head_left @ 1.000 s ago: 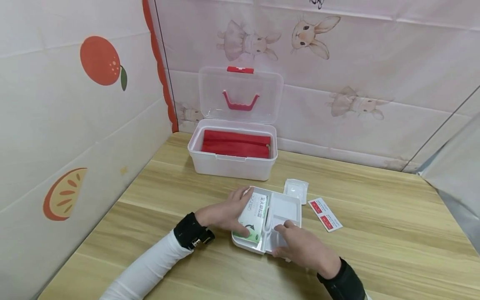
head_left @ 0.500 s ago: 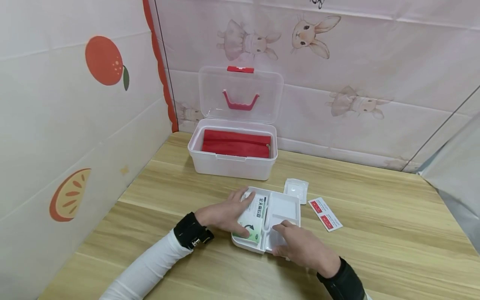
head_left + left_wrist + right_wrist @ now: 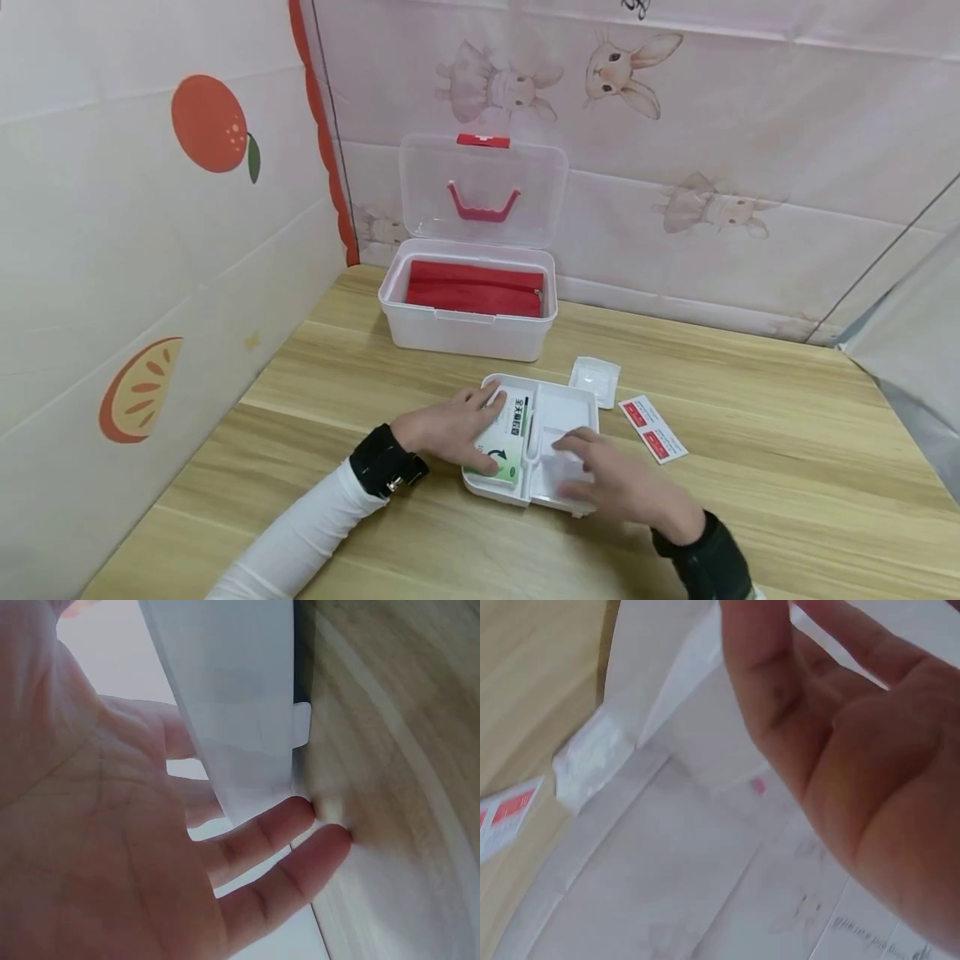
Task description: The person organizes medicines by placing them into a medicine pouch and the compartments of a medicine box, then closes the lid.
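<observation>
A white compartment tray [image 3: 564,407] lies on the table in the head view. In its left section sits a white and green carton [image 3: 507,443] with printed characters. My left hand [image 3: 448,429] rests at the tray's left side, its thumb and spread fingers over the carton's edge. The left wrist view shows straight fingers [image 3: 262,832] beside a pale wall. Over the tray's right compartments is my right hand [image 3: 622,479], slightly blurred, thumb and fingers apart. In the right wrist view, nothing is visible in the right hand [image 3: 870,765]; its fingertips are cut off.
Behind the tray stands a translucent box [image 3: 465,333], its lid raised, with a red zip pouch [image 3: 474,288] inside. Right of the tray lie a white square packet [image 3: 596,380] and a red and white card [image 3: 652,429]. Printed cloth walls [image 3: 225,275] border the table.
My right hand has shifted a little to the right, uncovering more of the tray's lower right compartment. The left hand has stayed almost still at the carton.
</observation>
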Action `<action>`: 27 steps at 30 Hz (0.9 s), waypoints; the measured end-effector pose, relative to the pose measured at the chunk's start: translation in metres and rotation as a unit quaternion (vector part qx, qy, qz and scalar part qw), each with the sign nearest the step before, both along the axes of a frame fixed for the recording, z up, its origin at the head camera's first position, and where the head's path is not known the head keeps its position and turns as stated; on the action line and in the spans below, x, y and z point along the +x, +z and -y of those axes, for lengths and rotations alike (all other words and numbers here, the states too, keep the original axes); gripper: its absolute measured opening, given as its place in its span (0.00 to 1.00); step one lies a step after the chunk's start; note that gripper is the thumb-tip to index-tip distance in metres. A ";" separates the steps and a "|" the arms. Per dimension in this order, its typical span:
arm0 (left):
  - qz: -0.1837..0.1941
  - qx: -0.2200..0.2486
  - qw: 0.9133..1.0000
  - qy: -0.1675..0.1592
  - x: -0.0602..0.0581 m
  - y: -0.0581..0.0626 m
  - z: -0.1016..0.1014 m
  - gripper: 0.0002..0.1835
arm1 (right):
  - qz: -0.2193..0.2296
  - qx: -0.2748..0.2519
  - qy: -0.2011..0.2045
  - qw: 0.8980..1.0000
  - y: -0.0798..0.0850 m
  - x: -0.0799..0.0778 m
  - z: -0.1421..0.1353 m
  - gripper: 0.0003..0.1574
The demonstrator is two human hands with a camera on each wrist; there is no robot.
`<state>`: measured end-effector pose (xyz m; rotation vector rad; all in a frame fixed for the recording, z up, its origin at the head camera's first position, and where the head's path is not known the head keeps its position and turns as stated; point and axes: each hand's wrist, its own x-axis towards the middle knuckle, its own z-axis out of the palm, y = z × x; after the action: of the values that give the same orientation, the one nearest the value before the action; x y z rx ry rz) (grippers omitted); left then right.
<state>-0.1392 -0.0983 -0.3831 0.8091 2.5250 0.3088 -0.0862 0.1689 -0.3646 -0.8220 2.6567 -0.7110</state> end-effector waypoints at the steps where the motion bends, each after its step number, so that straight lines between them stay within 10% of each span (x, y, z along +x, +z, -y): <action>1: -0.002 -0.003 1.000 -0.001 0.000 0.000 0.000 0.54 | -0.013 -0.016 -0.010 1.000 0.001 -0.004 -0.007 0.28; 11: -0.016 -0.022 1.000 -0.001 0.002 0.002 0.000 0.54 | -0.028 0.109 -0.217 0.970 -0.014 -0.042 -0.073 0.25; 20: 0.004 -0.015 1.000 0.020 0.003 0.005 0.000 0.55 | -0.009 0.118 -0.255 0.960 -0.028 -0.053 -0.087 0.20; 27: -0.031 -0.020 0.999 0.021 0.007 0.010 -0.002 0.52 | -0.006 0.024 -0.267 0.963 -0.023 -0.054 -0.089 0.14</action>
<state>-0.1322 -0.0962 -0.3732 0.7611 2.6010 0.2498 -0.1405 0.2574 -0.3881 -0.0792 2.9129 -0.7497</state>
